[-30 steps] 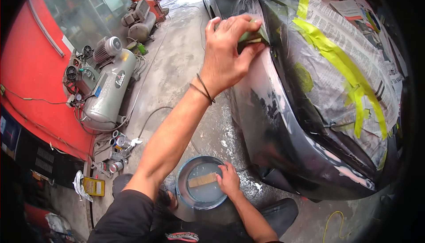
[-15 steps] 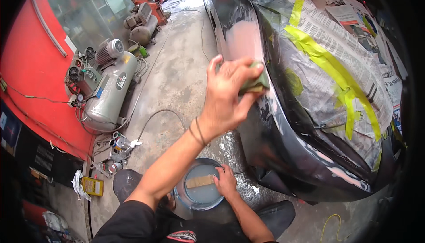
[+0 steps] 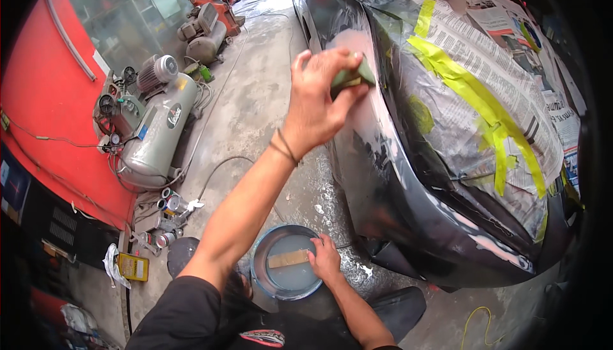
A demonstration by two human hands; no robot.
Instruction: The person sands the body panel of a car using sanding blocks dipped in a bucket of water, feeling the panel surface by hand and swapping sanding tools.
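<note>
My left hand is closed round a green sanding pad with a yellowish layer showing at its lower side. It presses the pad to the pink-primed edge of a dark car body panel. A hair tie circles my left wrist. Lower down, my right hand is at the right side of a round bucket holding greyish water. Its fingers close on the right end of a flat tan strip, which lies across the bucket's inside. Part of that grip is hidden.
Newspaper held with yellow tape covers the car's upper surface. A grey air compressor stands by the red wall at left. Cans, a yellow tin and a hose are on the floor.
My left hand has slid farther along the panel, away from me and slightly left, with the sanding pad still in it. My right hand has barely moved at the bucket.
</note>
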